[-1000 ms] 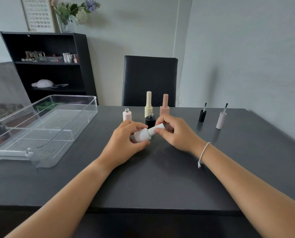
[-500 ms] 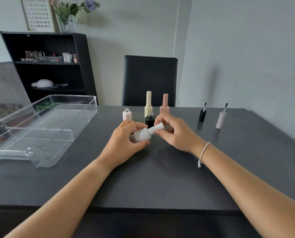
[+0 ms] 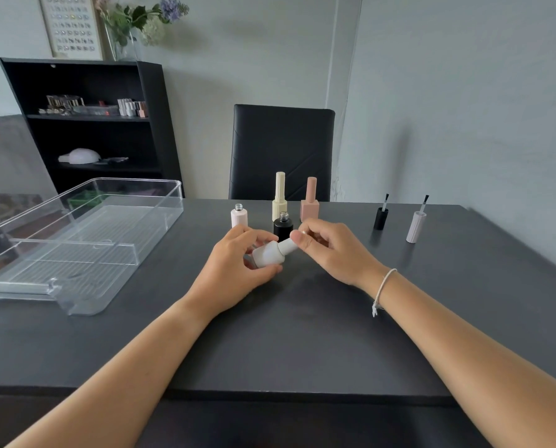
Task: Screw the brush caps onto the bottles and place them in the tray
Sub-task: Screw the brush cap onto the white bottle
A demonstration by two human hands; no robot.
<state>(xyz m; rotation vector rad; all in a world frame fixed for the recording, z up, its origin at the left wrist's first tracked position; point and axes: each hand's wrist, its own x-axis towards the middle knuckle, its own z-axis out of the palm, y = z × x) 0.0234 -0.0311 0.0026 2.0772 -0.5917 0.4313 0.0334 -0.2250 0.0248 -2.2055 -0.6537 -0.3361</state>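
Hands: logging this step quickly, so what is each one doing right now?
Left hand: holding the white bottle, tilted above the table.
Right hand: fingers pinching the white brush cap on that bottle.

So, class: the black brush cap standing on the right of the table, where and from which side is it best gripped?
Grip the black cap round its cylinder body, coming from above or the side. It stands upright with its brush pointing up, so pinch below the bristles.
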